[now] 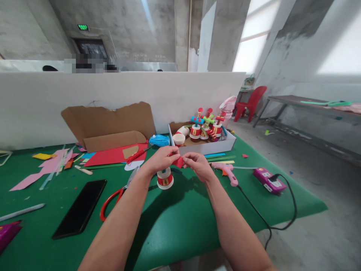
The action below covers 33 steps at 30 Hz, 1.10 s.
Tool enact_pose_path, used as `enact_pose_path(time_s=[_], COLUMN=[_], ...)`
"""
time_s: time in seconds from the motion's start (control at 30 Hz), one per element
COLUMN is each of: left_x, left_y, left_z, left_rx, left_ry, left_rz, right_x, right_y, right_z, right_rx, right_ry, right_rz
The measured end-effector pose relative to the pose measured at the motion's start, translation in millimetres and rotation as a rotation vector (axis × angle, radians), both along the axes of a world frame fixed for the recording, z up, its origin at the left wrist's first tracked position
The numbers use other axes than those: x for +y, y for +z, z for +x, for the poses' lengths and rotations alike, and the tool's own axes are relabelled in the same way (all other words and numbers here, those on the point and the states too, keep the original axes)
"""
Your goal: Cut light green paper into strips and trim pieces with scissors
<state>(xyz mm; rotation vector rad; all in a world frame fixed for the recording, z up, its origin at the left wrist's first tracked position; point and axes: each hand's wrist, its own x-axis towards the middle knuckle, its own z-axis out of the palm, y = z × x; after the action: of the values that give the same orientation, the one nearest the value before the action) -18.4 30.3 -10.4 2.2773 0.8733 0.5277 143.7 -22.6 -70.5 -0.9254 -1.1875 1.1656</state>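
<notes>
A small piece of red paper (178, 162) is pinched between my two hands above the green table. My left hand (162, 160) grips its left side, thumb and fingers pressed together. On the right side, my right hand (199, 165) holds it between thumb and fingertips. Just below my left hand, an upturned paper cup (165, 180) with a red band and dark green folded paper strips stands on the table. My left hand partly covers its top. Red-handled scissors (113, 197) lie beside my left forearm, which hides part of them.
A white box (203, 146) holds several finished cup figures. A pink glue gun (228, 171) lies to the right, its cord running to a purple power strip (269, 181). A black phone (80, 209), paper scraps and brown cardboard (109, 124) occupy the left. A white partition (118, 86) stands behind.
</notes>
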Motion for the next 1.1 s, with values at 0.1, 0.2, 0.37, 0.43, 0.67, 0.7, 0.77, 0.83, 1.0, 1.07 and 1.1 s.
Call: enact_pose_path(time_s=[0.1,0.2,0.37,0.43,0.67,0.7,0.77,0.83,1.0,1.07,1.1], left_x=[-0.1,-0.3,-0.9,-1.1,3.2,4.3,6.0,6.2,1.6,0.1,-0.2], left_y=[0.1,0.2,0.5,0.8,-2.1,-3.1,-4.5,-4.7,-1.2,-1.0,-1.3], left_z=[-0.3,-0.5,-0.3,-0.3,-2.7,-3.2,-3.6,-3.4,-1.0,-0.3,-0.1], left_rx=[-0.008,-0.016,-0.014,-0.012,0.002,0.004,0.000,-0.002,-0.004,-0.013,-0.015], left_ry=[-0.007,-0.013,-0.022,-0.027,-0.001,0.003,0.004,0.000,-0.012,-0.010,-0.007], left_rz=[-0.008,-0.021,-0.028,-0.019,0.003,0.004,0.015,0.032,0.048,0.034,0.030], right_x=[0.7,0.9,0.4,0.6,1.9,2.1,2.4,2.5,1.4,1.0,1.1], right_y=[-0.7,-0.2,0.8,0.2,-2.0,-1.8,-1.2,-0.4,1.6,1.7,1.6], right_z=[0.3,0.1,0.1,0.3,3.0,3.4,3.7,3.2,-0.1,-1.2,-1.5], right_rx=[0.003,0.013,0.014,0.017,0.073,0.086,0.110,0.116,0.060,0.007,-0.017], right_ry=[0.019,0.030,0.054,0.060,0.075,0.072,0.066,0.058,-0.014,-0.058,-0.077], right_rz=[-0.001,-0.005,-0.013,-0.010,-0.017,-0.025,-0.037,-0.037,-0.032,-0.019,-0.011])
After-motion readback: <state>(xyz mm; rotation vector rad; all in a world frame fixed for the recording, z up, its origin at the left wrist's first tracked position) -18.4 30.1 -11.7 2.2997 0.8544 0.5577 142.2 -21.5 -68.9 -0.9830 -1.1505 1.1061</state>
